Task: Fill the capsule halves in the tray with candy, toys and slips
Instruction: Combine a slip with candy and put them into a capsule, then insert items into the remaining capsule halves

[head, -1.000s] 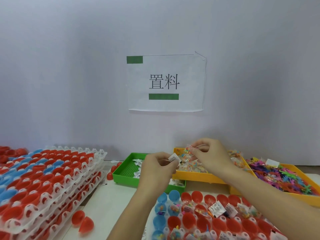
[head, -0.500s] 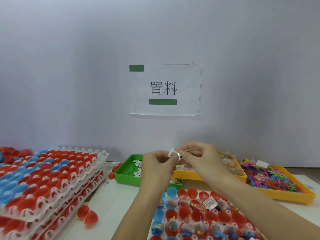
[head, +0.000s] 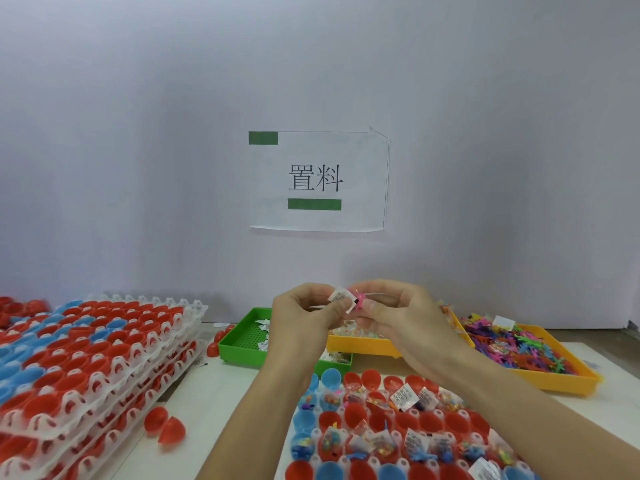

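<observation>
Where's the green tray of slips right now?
Head view, centre: the green tray sits on the table behind the left hand, left of the yellow candy tray, right of the stacked capsule trays.

Paper sign (head: 318,181) on wall (head: 138,133) (top-right corner curled).

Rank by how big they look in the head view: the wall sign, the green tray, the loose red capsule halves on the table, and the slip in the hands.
1. wall sign
2. green tray, partly hidden by the left hand
3. loose red capsule halves
4. slip, pinched between both hands

The sign is farthest, so its true size is likely larger still.
</observation>
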